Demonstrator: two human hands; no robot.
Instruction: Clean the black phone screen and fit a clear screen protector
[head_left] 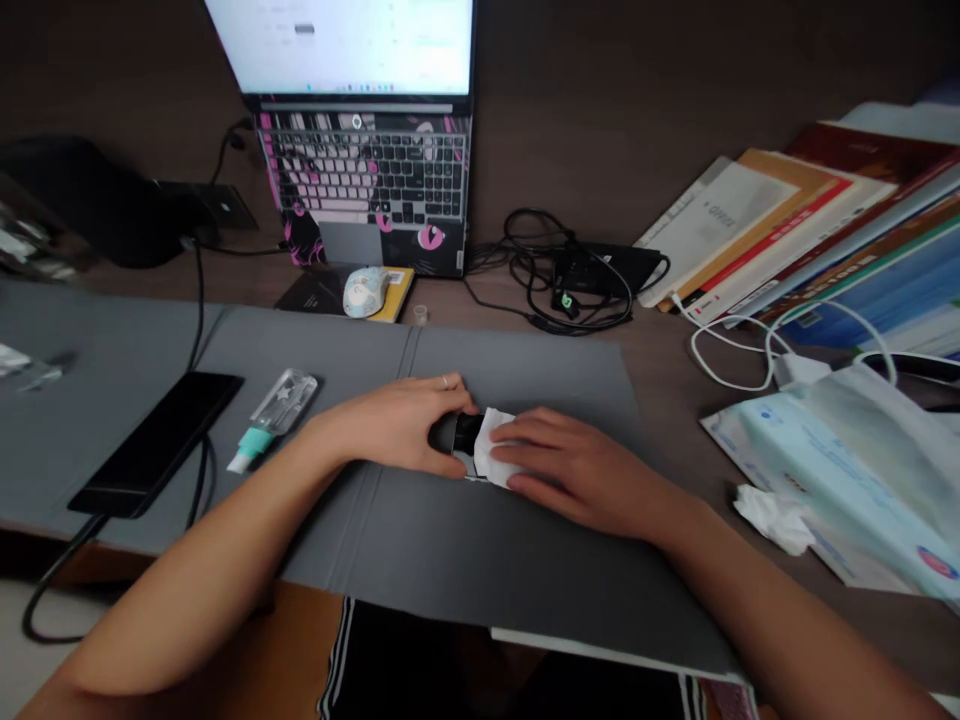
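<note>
Clasping small black object (459,434) in left hand (397,425), fingers curled shut round its left end (ring on one finger). Covering its right end with white tissue (493,458), gripped and pressed down under bent fingers of right hand (574,468). Resting both on grey mat (465,545), about mid-mat, in front of laptop (364,170). Off to left on mat: black phone (154,442) and clear bottle with teal cap (274,415), well apart from hands. To right, off mat: crumpled tissue (772,515) beside pale tissue pack (847,470).
</note>
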